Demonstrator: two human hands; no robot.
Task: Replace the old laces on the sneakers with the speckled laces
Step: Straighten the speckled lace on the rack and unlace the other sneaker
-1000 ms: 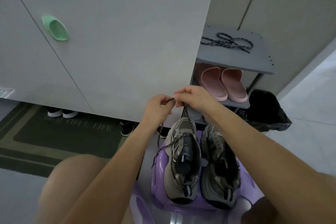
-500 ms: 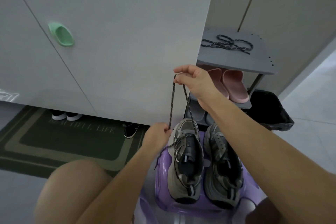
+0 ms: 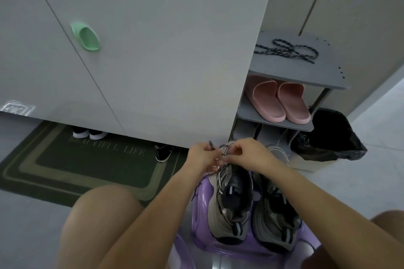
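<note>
Two grey sneakers stand side by side on a purple stool (image 3: 200, 220). The left sneaker (image 3: 229, 201) has a dark speckled lace (image 3: 225, 149) running through its front eyelets. My left hand (image 3: 202, 156) and my right hand (image 3: 247, 155) are close together above its toe, each pinching part of that lace. A loose end hangs down the sneaker's left side. The right sneaker (image 3: 276, 214) lies partly under my right forearm. Another speckled lace (image 3: 288, 51) lies coiled on top of the grey shoe rack (image 3: 328, 76).
Pink slippers (image 3: 277, 99) sit on the rack's middle shelf. A black bin bag (image 3: 330, 135) stands to its right. White cabinet doors with a green handle (image 3: 87, 37) fill the back. A green doormat (image 3: 87, 159) lies at left, and my bare knees are in the foreground.
My right hand had pulled the lace up high half a second ago; it has now come down to the sneaker's toe. My left hand rose slightly to meet it.
</note>
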